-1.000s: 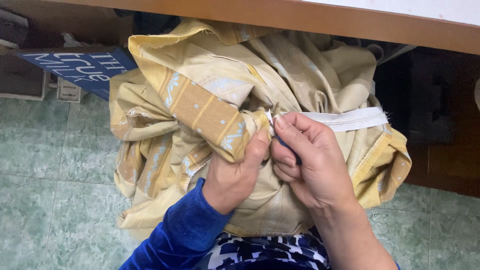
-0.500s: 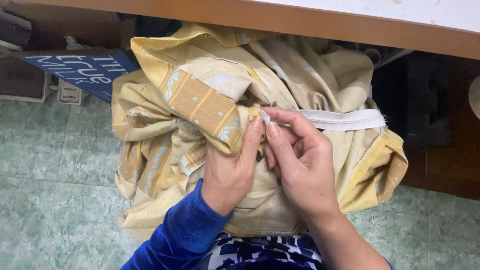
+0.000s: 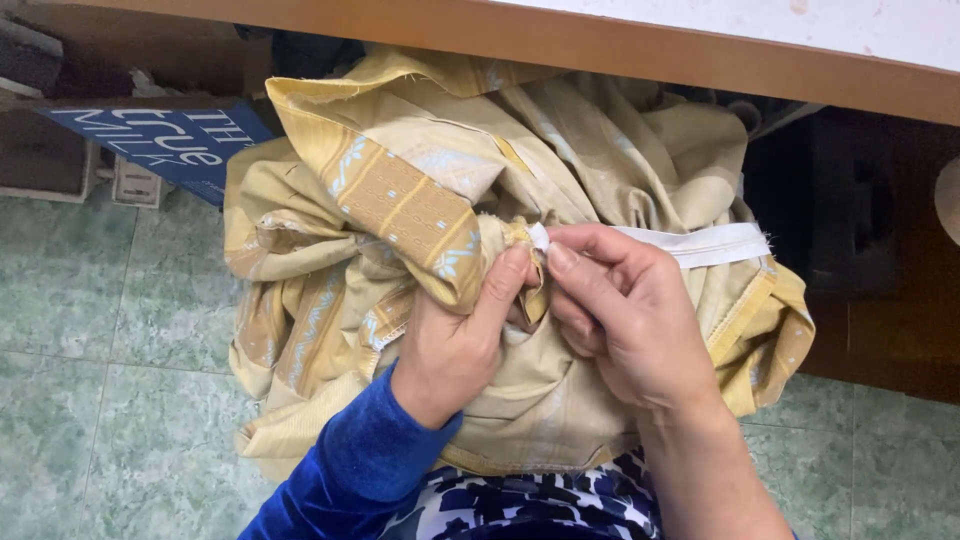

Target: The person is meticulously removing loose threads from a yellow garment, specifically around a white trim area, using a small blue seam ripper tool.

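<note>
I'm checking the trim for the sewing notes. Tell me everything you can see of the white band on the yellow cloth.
The white band is a flat, narrow strip, seemingly woven tape or elastic, plain and unprinted. It lies roughly level across the bunched yellow cloth, running from a slightly frayed free end at the right to the middle. There the right hand and left hand pinch its near end at the cloth's edge. Whether it is stitched down cannot be told.

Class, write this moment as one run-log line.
left hand: pinches yellow patterned cloth | right hand: pinches white elastic band at cloth edge | under wooden table edge
</note>
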